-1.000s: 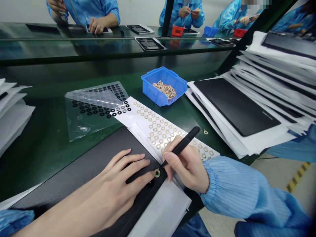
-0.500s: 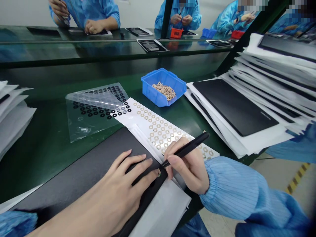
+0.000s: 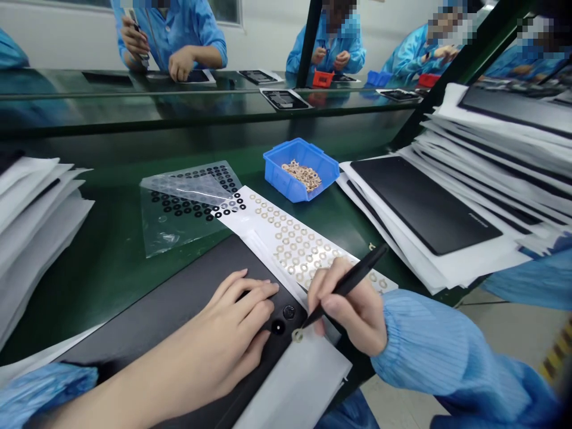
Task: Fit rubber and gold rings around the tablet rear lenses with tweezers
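Observation:
My left hand lies flat, fingers stretched, on a black panel that looks like a tablet's back cover. Beside its fingertips are two round openings near the panel's corner. Black tweezers are pinched in my right hand, tips pointing down and left. At those tips is a small pale ring, over the panel's edge and the white paper beneath. Just beyond the panel lies a white sheet with rows of pale rings.
A blue bin holds many small rings. Clear film carries black rings. Panels interleaved with paper are stacked at right and left. Across the bench, several people in blue work; a red bin stands there.
The tweezers' tips have moved off the round openings toward the panel's edge, with the pale ring now visible at them. My left fingers have drawn back slightly, uncovering the openings. The view has tilted up.

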`<state>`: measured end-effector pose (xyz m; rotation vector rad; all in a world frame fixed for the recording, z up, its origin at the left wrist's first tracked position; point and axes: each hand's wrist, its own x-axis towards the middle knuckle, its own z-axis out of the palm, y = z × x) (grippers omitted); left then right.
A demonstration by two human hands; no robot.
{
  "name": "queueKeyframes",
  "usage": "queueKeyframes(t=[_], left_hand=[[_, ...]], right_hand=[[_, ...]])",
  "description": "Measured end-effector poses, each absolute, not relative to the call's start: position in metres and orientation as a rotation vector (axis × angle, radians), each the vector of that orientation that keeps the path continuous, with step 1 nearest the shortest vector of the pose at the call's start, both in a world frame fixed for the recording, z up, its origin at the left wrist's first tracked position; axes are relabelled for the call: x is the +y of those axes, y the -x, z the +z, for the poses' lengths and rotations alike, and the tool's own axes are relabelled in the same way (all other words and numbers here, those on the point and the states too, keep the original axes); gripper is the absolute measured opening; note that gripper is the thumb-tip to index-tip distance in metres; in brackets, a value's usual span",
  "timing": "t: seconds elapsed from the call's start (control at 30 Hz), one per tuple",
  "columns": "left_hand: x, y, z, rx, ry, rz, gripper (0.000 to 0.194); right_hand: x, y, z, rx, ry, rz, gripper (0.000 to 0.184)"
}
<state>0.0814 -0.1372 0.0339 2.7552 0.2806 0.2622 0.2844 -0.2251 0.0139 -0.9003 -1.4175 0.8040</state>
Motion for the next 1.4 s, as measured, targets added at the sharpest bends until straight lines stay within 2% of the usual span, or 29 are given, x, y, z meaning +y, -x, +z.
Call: queueKeyframes(t=[0.2,0.37,0.47,0.63,0.7,0.8,0.9,0.97,1.07,1.17,1.4], left_hand=[[-0.134,-0.080,0.034,0.219,-2.769,0.252,0.016],[-0.131,-0.076,0.036,0.211,-2.794,0.311,0.017],[-0.110,-0.063,0.035,0.376,-2.822,0.453,0.018],[-0.030,-0.018,0.023,1.247,-2.600,0.676,0.024],[0.000,-0.002,0.015,1.514,-2.455,0.677,0.030],[0.023,0.009,0.006,1.757,-2.274,0.595,0.043],[0.027,0.005,0.003,1.832,-2.185,0.522,0.056],[0.026,0.000,0.005,1.841,-2.145,0.486,0.056],[0.026,-0.006,0.011,1.805,-2.091,0.431,0.042],[0.026,-0.009,0.015,1.742,-2.017,0.415,0.028],[0.025,-0.014,0.012,1.563,-1.746,0.718,0.022]], right_hand=[[-0.182,-0.313,0.049,-1.234,1.155,0.505,0.016],[-0.101,-0.356,0.077,-1.394,1.395,-0.062,0.005],[-0.068,-0.372,0.073,-1.470,1.671,0.006,0.006],[-0.056,-0.378,0.070,-1.546,1.759,0.057,0.010],[-0.056,-0.374,0.074,-1.582,1.758,0.062,0.015],[-0.052,-0.370,0.078,-1.613,1.735,0.074,0.012],[-0.043,-0.367,0.078,-1.620,1.713,0.041,0.013],[-0.038,-0.365,0.079,-1.615,1.695,-0.025,0.019],[-0.031,-0.351,0.083,-1.633,1.653,-0.100,0.023],[-0.023,-0.317,0.085,-1.762,1.578,-0.057,0.019],[-0.006,-0.220,0.049,-2.154,1.368,0.239,0.013]])
